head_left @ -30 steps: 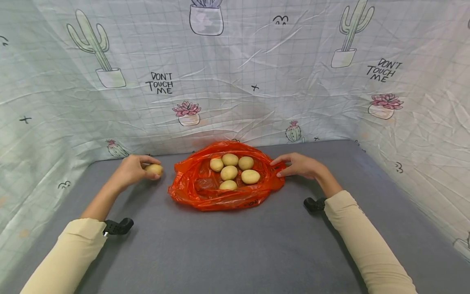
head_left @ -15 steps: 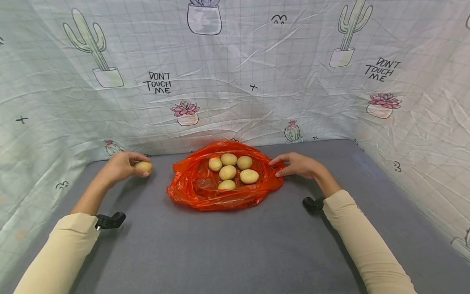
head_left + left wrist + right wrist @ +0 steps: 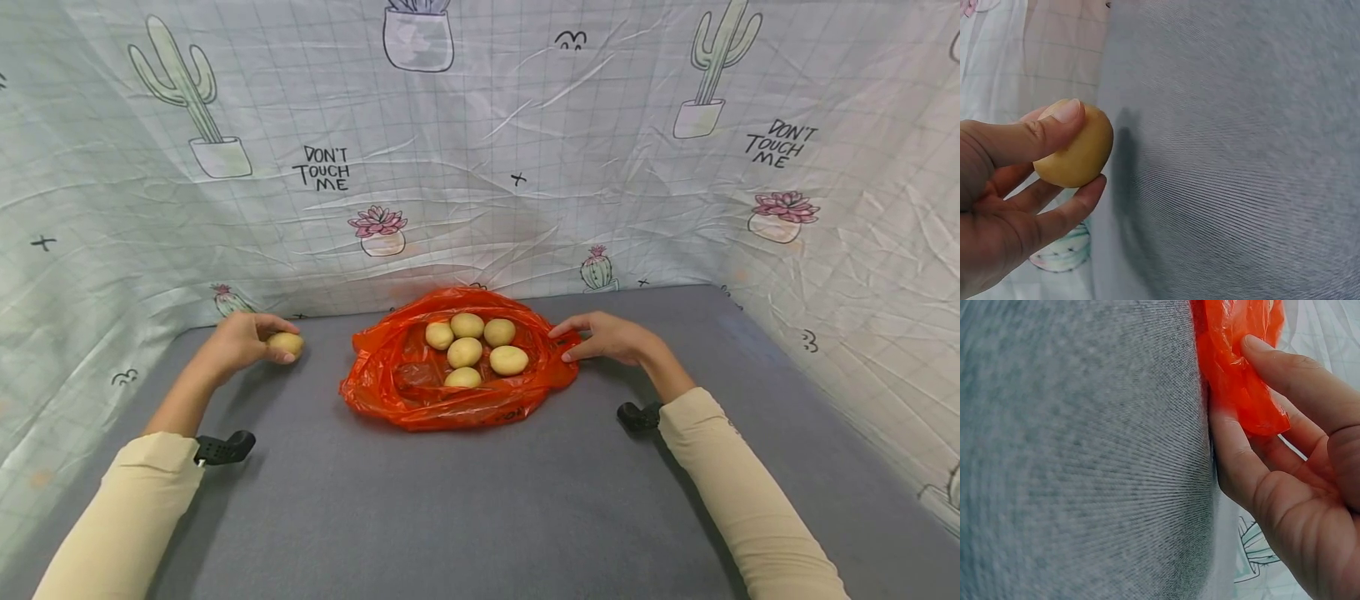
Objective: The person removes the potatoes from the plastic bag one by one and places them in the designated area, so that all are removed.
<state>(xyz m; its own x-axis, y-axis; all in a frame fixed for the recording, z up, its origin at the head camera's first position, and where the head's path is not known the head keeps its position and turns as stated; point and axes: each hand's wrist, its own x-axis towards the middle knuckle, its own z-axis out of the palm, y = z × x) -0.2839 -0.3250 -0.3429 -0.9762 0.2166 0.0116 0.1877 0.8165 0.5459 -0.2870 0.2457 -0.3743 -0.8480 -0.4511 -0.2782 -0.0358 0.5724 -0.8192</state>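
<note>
My left hand (image 3: 238,342) pinches a yellow potato (image 3: 1085,153) between thumb and fingertips, left of the bag near the table's back edge. In the left wrist view the potato's shadow falls on the cloth beside it. A red plastic bag (image 3: 442,417) lies spread out in the middle, its mouth facing up. Inside it sit several potatoes (image 3: 465,352) in a loose group. At the bag's right end, my right hand (image 3: 611,337) holds a gathered corner. The right wrist view shows this red corner (image 3: 1235,381) between the thumb and the fingers.
A grey cloth (image 3: 480,508) covers the table. Close behind the bag hangs a pale curtain (image 3: 480,150) with cactus prints, which also runs along both sides. Black wrist cameras (image 3: 227,448) sit on both forearms.
My left hand has moved left with the potato, farther from the bag, and slowed over the last half second. The right hand and the bag have stayed put.
</note>
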